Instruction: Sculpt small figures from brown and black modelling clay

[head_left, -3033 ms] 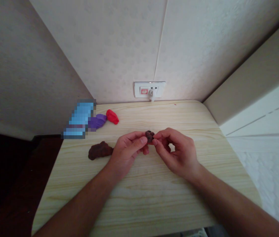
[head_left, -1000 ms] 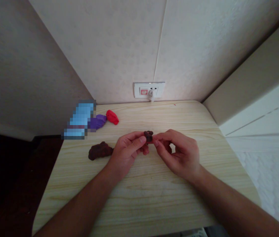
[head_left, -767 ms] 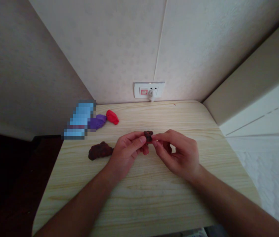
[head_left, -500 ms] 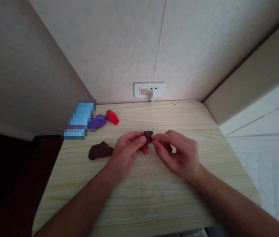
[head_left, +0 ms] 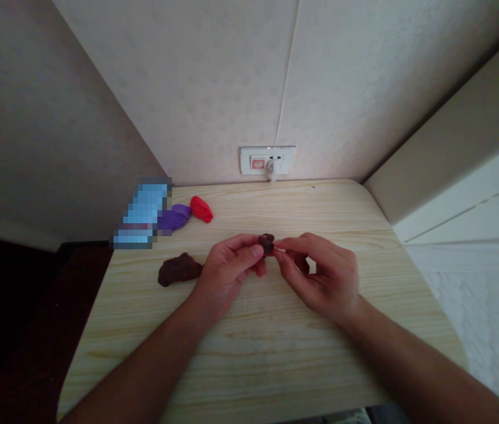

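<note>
A small lump of dark brown modelling clay (head_left: 267,242), with rounded bits on top, is held up above the table between both hands. My left hand (head_left: 231,268) is closed on it, thumb at the front and fingers behind. From the right, my right hand (head_left: 324,274) pinches at its side with thumb and forefinger; the fingertips partly hide the contact. Something dark brown shows under the curled fingers of my right hand, too shadowed to make out. A larger brown clay lump (head_left: 179,270) lies on the table just left of my left hand.
On the pale wood-grain table (head_left: 249,365), a purple clay piece (head_left: 176,217) and a red clay piece (head_left: 201,209) lie at the back left. A blurred-out phone-like slab (head_left: 142,212) sits at the left edge. Behind the table is a wall socket (head_left: 267,161) with a plug.
The small clay lump has turned slightly in the fingers, and its top bits show from another angle. My right hand has shifted a touch to the right.
</note>
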A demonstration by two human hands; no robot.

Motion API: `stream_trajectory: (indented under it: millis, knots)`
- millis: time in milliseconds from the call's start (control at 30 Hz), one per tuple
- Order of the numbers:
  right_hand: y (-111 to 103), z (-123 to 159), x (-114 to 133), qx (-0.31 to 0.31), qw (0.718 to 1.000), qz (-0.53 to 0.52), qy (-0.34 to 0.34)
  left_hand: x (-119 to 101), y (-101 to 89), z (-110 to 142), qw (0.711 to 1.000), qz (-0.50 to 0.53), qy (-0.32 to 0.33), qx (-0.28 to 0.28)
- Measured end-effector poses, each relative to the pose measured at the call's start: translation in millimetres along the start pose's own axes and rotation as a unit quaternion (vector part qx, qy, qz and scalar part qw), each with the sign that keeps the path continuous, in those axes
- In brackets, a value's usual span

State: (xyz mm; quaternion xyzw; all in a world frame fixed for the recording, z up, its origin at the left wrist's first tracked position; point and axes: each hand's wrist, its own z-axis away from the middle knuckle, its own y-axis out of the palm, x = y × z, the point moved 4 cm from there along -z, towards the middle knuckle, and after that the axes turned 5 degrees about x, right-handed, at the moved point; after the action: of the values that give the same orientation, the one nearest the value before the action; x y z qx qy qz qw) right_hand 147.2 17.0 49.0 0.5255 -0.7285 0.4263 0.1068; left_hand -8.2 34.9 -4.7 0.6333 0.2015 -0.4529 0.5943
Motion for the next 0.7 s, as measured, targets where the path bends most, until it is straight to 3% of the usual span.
stream_trajectory:
  millis: [533, 700]
  knots:
    - [0.3, 0.9, 3.0, 0.01, 0.999, 0.037, -0.029, 0.4, -0.3, -0.1, 1.0, -0.005, 0.01, -0.017]
    - [0.8, 7.8, -0.5, -0.002, 0.999, -0.013, 0.031, -0.4, -1.0, 0.3, 1.0, 0.0, 0.004, -0.027]
